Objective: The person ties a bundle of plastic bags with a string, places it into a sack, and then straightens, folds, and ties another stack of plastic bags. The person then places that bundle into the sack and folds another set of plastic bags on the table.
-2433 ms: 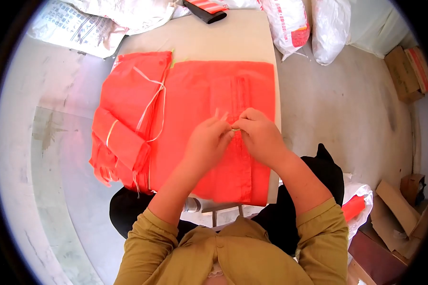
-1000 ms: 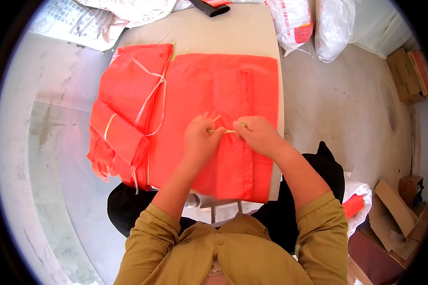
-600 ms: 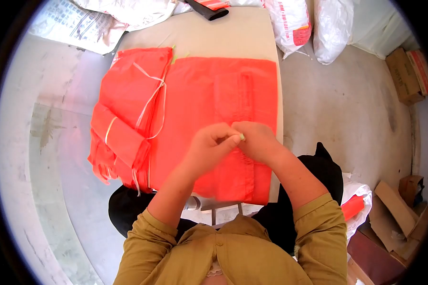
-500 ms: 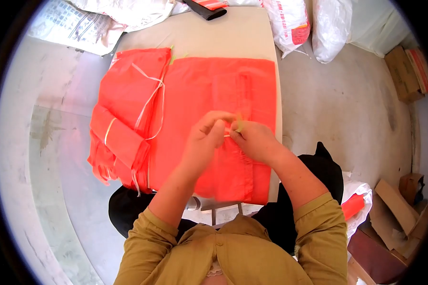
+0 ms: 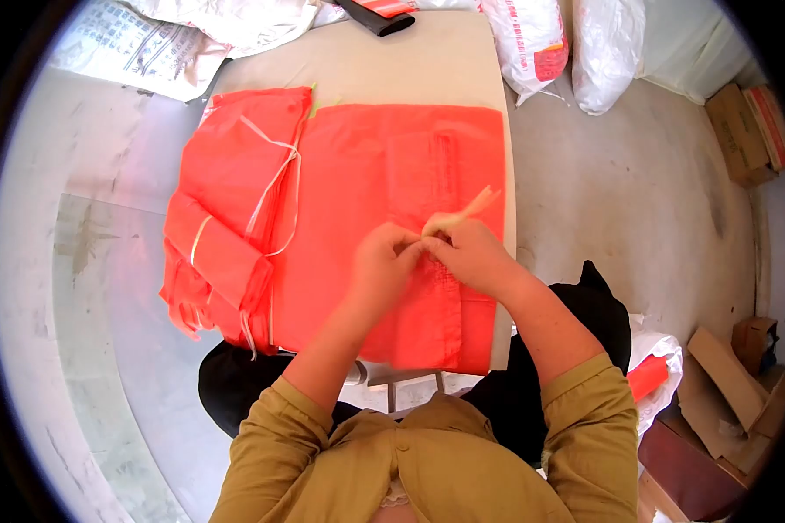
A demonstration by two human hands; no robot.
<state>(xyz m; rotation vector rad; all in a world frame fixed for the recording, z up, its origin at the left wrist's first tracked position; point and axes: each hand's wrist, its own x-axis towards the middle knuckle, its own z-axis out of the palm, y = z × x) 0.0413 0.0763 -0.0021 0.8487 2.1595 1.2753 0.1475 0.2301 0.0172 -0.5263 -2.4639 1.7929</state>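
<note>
Pale thin strip [image 5: 478, 205] is pinched by left hand [image 5: 385, 259] and right hand [image 5: 475, 254] over creased red cloth [image 5: 349, 187].

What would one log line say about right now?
right grip: holding thin, blurred, pale-yellow strip | left grip: touching right grip | below: flat red cloth-like sheet | left side: banded red cloth-like bundle

The place looks like a small workshop or packing room, judging by the bundled red cloth [image 5: 349, 166] spread over a work table [image 5: 445, 57], printed sacks [image 5: 139, 52] along the far side, and cardboard boxes [image 5: 734, 138] edging the bare floor [image 5: 619, 192] at right.
</note>
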